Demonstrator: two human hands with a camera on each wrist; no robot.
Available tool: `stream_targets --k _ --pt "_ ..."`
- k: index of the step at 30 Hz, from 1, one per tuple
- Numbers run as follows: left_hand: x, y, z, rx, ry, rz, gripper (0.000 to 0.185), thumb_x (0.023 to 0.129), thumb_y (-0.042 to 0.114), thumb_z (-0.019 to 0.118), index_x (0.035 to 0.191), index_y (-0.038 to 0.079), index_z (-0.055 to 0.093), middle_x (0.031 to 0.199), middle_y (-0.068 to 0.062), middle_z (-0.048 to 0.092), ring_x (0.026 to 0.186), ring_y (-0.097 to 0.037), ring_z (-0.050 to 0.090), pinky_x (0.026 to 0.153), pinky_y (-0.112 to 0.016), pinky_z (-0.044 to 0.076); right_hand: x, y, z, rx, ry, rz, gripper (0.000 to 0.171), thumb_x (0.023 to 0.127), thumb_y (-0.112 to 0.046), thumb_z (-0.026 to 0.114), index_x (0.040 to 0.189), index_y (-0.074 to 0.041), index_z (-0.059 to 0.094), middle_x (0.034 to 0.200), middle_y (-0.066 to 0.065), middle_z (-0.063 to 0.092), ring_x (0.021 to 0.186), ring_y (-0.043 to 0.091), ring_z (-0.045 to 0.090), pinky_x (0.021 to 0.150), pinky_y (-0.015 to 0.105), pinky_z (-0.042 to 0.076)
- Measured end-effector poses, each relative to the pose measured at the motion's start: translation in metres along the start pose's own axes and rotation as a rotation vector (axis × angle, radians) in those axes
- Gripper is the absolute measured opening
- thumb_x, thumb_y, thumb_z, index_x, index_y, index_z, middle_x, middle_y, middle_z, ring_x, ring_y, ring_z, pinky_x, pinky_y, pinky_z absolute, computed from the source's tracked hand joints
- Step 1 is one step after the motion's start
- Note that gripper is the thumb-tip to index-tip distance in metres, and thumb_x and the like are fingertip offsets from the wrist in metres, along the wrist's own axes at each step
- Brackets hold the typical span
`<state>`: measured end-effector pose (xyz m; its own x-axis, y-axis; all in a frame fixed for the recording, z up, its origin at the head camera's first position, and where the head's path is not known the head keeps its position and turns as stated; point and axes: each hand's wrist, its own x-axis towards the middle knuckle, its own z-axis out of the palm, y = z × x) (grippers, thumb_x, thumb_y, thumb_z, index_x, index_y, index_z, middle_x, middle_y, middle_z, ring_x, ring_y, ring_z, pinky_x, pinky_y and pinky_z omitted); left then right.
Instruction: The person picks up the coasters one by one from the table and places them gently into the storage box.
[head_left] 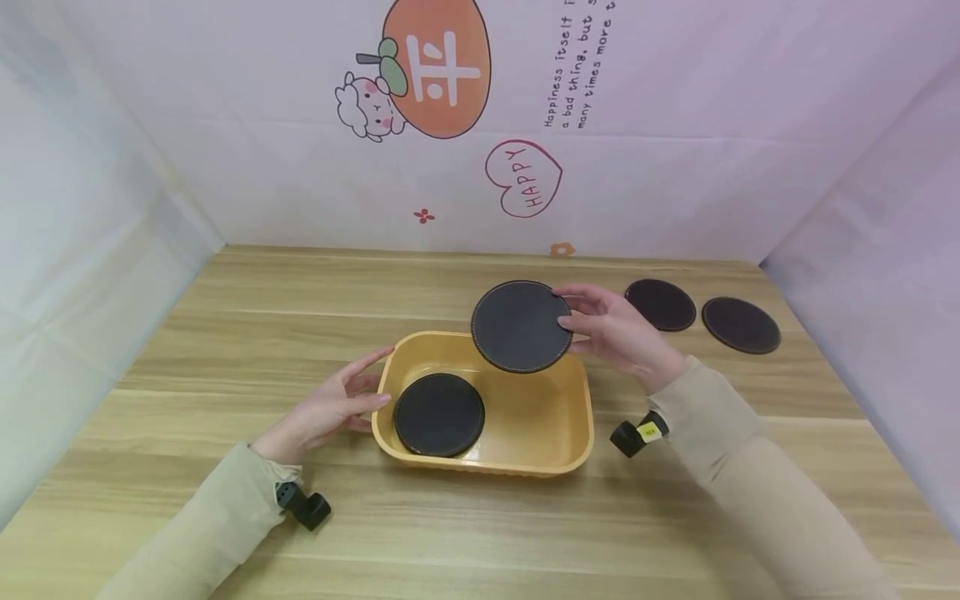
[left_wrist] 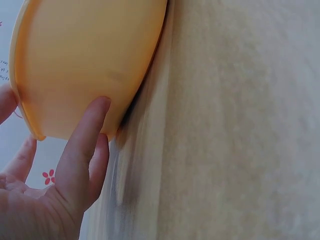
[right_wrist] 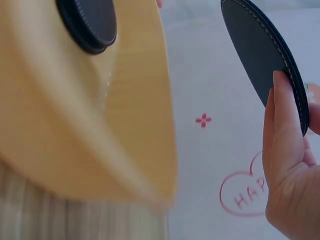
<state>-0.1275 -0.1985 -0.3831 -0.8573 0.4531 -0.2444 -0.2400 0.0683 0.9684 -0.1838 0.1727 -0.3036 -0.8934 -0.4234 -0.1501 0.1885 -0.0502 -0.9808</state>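
My right hand (head_left: 618, 333) pinches a round black coaster (head_left: 519, 327) by its right edge, thumb on one face and fingers on the other. The coaster is tilted above the back of a yellow plastic bin (head_left: 536, 417), and light stitching runs round its rim in the right wrist view. More than one layer of black coaster (right_wrist: 96, 20) seems to lie in the bin's left half. At the bin's left end, my left hand (head_left: 333, 408) touches the rim and outer wall with spread, fairly straight fingers (left_wrist: 82, 145).
Two more dark round coasters, one nearer (head_left: 660, 304) and one farther right (head_left: 741, 325), lie flat on the wooden table (head_left: 375, 533). A white printed cloth (head_left: 262, 150) stands behind the table, with white sheets at both sides.
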Motion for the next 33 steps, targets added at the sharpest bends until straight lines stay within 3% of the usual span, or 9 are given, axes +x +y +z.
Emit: stream_targets --k 4,12,18,26,30,33 --pt "-0.001 0.000 0.000 0.003 0.005 -0.003 0.081 0.092 0.012 0.062 0.153 0.013 0.009 0.146 -0.035 0.023 0.112 -0.027 0.055 0.082 -0.046 0.055 0.015 0.001 0.014 -0.053 -0.035 0.007 0.034 0.092 0.004 0.051 0.121 -0.013 0.050 0.114 -0.001 0.053 0.086 0.009 0.063 0.070 0.025 0.056" --pt "-0.002 -0.001 -0.002 -0.003 0.001 0.000 0.082 0.091 0.013 0.063 0.153 0.013 0.009 0.147 -0.035 0.021 0.114 -0.030 0.054 0.083 -0.047 0.055 0.038 0.010 0.045 -0.157 -0.169 0.082 0.044 0.090 0.006 0.052 0.133 0.002 0.043 0.123 0.011 0.051 0.085 0.012 0.063 0.066 0.027 0.058" --pt "-0.002 -0.001 -0.002 -0.008 0.001 0.001 0.083 0.091 0.013 0.063 0.153 0.012 0.009 0.147 -0.035 0.020 0.114 -0.028 0.054 0.083 -0.047 0.055 0.050 0.021 0.065 -0.286 -0.272 0.155 0.045 0.088 0.006 0.056 0.132 0.001 0.047 0.126 0.015 0.051 0.081 0.013 0.059 0.062 0.026 0.056" --pt "0.000 -0.001 -0.002 -0.009 -0.006 -0.004 0.082 0.091 0.013 0.062 0.153 0.013 0.009 0.147 -0.034 0.021 0.119 -0.033 0.049 0.084 -0.048 0.054 0.063 0.041 0.078 -0.444 -0.287 0.202 0.042 0.086 0.007 0.060 0.126 -0.002 0.055 0.131 0.015 0.053 0.099 0.019 0.060 0.071 0.035 0.059" --pt "0.000 0.000 -0.002 -0.007 -0.009 -0.001 0.082 0.092 0.012 0.062 0.153 0.013 0.008 0.146 -0.035 0.023 0.116 -0.031 0.052 0.084 -0.048 0.054 0.064 0.047 0.081 -0.488 -0.290 0.189 0.041 0.084 0.008 0.061 0.123 -0.002 0.058 0.128 0.016 0.056 0.103 0.022 0.060 0.071 0.036 0.059" --pt "0.000 0.000 -0.001 -0.013 -0.014 0.001 0.082 0.091 0.012 0.062 0.153 0.013 0.008 0.146 -0.035 0.023 0.114 -0.028 0.054 0.083 -0.048 0.055 0.062 0.049 0.083 -0.518 -0.285 0.172 0.041 0.082 0.010 0.063 0.121 -0.002 0.060 0.122 0.017 0.057 0.097 0.021 0.060 0.069 0.035 0.059"
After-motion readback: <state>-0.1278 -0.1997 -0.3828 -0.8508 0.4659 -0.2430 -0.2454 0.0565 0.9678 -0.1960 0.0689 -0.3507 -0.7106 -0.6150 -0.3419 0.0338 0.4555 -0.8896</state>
